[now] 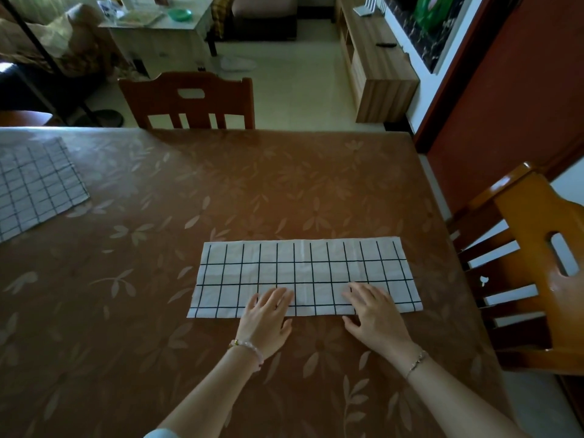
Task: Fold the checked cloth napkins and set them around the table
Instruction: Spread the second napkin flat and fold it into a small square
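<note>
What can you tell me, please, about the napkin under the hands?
The napkin is white cloth with a thin dark grid. It looks folded into a long flat strip, with a faint crease down its middle. It lies crosswise on the table, in front of the person. The left hand and right hand press flat on its near edge, fingers straight.

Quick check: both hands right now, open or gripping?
Left hand: open, fingers flat on the napkin.
Right hand: open, fingers flat on the same napkin.
</note>
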Available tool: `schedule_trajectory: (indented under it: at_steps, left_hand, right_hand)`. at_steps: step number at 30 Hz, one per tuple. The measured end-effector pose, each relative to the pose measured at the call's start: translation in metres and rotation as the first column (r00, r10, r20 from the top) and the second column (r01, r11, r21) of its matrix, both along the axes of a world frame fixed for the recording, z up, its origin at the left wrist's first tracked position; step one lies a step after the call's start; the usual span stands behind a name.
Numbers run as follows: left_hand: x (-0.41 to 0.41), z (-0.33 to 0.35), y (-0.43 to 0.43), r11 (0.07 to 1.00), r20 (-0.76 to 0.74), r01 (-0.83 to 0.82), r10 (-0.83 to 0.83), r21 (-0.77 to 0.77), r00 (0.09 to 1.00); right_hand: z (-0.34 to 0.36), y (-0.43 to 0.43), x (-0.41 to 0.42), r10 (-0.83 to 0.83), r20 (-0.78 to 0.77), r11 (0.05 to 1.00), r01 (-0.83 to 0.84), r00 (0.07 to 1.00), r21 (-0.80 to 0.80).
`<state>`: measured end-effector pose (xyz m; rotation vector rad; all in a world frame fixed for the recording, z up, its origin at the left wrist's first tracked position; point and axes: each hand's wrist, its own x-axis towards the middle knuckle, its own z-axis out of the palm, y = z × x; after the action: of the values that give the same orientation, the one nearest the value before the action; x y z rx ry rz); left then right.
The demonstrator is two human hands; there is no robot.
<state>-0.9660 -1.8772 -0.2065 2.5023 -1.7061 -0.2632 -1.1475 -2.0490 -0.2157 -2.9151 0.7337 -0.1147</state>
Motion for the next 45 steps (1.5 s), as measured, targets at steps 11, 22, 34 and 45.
schedule_trajectory:
  at_steps: [11,22,34,45]
  left_hand:
    - [0.031,0.001,0.025,0.987,0.128,-0.017,0.038,-0.162,0.991]
    - [-0.015,0.003,0.093,0.983,0.086,0.002,0.014,-0.185,0.996]
    - [-0.072,-0.001,0.172,0.990,0.101,0.097,-0.087,-0.103,0.991]
    - [-0.058,0.037,0.165,0.992,-0.123,0.110,-0.101,0.064,0.987]
  right_hand:
    - [-0.001,-0.005,-0.008,-0.023,0.090,0.999,0.026,0.996,-0.034]
    - [0.006,0.060,-0.069,-0.125,0.103,0.990,0.117,0.987,0.081]
    - [0.005,0.125,-0.135,-0.097,0.053,0.988,0.090,0.994,0.122]
    - [0.040,0.111,-0.129,0.008,-0.140,0.950,0.037,0.990,0.311]
